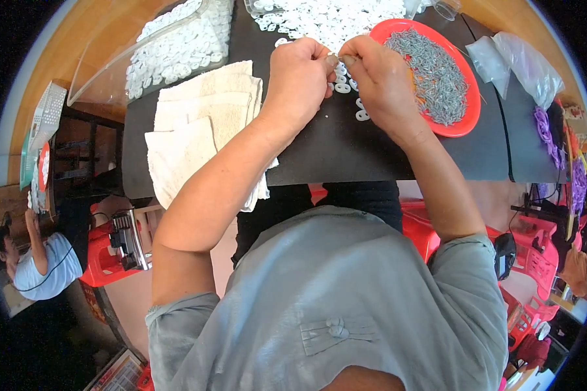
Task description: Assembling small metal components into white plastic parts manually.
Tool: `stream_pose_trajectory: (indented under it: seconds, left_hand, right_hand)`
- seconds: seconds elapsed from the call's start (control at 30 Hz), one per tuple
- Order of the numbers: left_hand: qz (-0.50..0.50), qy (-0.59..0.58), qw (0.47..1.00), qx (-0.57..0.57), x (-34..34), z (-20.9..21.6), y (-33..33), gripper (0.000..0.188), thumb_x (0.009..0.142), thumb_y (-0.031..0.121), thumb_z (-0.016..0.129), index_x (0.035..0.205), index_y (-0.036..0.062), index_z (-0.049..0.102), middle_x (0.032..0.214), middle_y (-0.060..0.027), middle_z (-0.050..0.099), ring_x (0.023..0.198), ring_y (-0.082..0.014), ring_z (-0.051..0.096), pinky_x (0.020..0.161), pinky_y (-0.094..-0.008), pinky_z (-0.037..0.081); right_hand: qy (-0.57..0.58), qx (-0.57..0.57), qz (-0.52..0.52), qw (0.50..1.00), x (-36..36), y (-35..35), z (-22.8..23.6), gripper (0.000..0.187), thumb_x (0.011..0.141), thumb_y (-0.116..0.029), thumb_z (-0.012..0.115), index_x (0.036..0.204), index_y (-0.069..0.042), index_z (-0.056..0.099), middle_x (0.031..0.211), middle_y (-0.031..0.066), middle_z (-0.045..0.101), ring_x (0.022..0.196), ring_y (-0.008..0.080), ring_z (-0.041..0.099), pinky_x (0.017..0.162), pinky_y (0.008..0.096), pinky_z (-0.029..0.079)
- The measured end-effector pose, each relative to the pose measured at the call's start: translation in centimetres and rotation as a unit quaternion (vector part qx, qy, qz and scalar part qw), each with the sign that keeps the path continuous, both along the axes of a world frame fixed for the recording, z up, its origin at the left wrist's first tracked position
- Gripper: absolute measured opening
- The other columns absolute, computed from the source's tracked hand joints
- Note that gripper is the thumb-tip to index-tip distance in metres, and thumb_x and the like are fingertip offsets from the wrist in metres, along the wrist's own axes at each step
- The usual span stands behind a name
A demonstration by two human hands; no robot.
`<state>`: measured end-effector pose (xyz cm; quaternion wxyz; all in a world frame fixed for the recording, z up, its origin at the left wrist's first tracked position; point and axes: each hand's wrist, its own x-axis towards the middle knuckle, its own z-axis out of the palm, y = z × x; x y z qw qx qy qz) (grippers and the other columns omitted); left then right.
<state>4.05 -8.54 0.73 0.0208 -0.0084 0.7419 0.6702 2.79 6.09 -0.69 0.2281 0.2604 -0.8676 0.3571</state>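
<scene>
Head view: left hand [300, 81] and right hand [383, 81] nearly meet above dark table [332, 153], fingers drawn together on each; cannot tell what sits between tips. White pieces [332, 23] heaped beyond, few between hands. Red plate [471, 122] of slim grey pieces [437, 81] beside right.

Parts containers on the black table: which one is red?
The oval dish beside the person's right hand, heaped with thin grey screw-like pieces. The clear plastic bin at upper left is colourless and holds white pieces.
</scene>
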Motion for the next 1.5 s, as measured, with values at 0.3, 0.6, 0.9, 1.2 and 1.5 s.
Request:
stream_pose_trajectory:
  seconds: [0.3, 0.6, 0.9, 1.2, 1.5]
  left_hand:
    - [0.031, 0.025, 0.999, -0.01, 0.2, -0.5, 0.3, 0.017, 0.09, 0.009, 0.061, 0.075, 0.0026, 0.06, 0.062, -0.0016, 0.057, 0.047, -0.0075, 0.051, 0.036, -0.0224, 0.036]
    - [0.027, 0.024, 0.999, 0.009, 0.1, -0.1, 0.0, 0.012, 0.088, 0.009, 0.061, 0.079, 0.0022, 0.062, 0.065, -0.0013, 0.058, 0.049, -0.0074, 0.052, 0.038, -0.0212, 0.037]
    - [0.01, 0.012, 1.0, 0.025, 0.1, -0.3, 0.0, 0.012, 0.089, 0.01, 0.061, 0.079, 0.0031, 0.061, 0.066, -0.0013, 0.058, 0.049, -0.0075, 0.052, 0.038, -0.0204, 0.036]
    - [0.017, -0.005, 1.0, -0.021, 0.3, -0.4, 0.2, 0.015, 0.091, 0.011, 0.061, 0.078, 0.0023, 0.06, 0.065, -0.0016, 0.057, 0.05, -0.0076, 0.052, 0.039, -0.0215, 0.037]
    - [0.052, 0.046, 0.998, -0.009, 0.1, -1.0, 0.5, 0.013, 0.083, -0.001, 0.058, 0.07, -0.0045, 0.058, 0.059, -0.0089, 0.058, 0.052, -0.0137, 0.054, 0.046, -0.0311, 0.04]
  right_hand:
    - [0.025, -0.016, 0.0, 1.0, -0.3, -0.6, -1.4, 0.008, 0.09, -0.006, 0.053, 0.091, -0.001, 0.059, 0.073, 0.0124, 0.06, 0.067, 0.0257, 0.06, 0.061, 0.0345, 0.046]
    - [-0.168, -0.208, 0.044, 0.963, 0.0, 0.0, 0.1, 0.012, 0.088, -0.011, 0.059, 0.093, -0.002, 0.065, 0.063, 0.0078, 0.058, 0.059, 0.0136, 0.056, 0.055, 0.0289, 0.044]
    - [-0.199, -0.137, 0.019, 0.97, -0.1, 0.4, 0.3, 0.012, 0.093, -0.013, 0.056, 0.093, -0.003, 0.063, 0.072, -0.0017, 0.058, 0.065, 0.0048, 0.052, 0.057, 0.0206, 0.042]
    - [-0.1, -0.072, -0.006, 0.992, -0.4, -0.4, -0.7, 0.011, 0.092, -0.011, 0.055, 0.089, -0.003, 0.061, 0.065, -0.0002, 0.057, 0.058, 0.006, 0.052, 0.053, 0.0224, 0.042]
    - [-0.029, -0.077, -0.005, 0.997, -0.4, -1.0, -1.4, 0.01, 0.091, -0.009, 0.055, 0.087, -0.001, 0.06, 0.061, 0.003, 0.057, 0.057, 0.0084, 0.055, 0.052, 0.0256, 0.043]
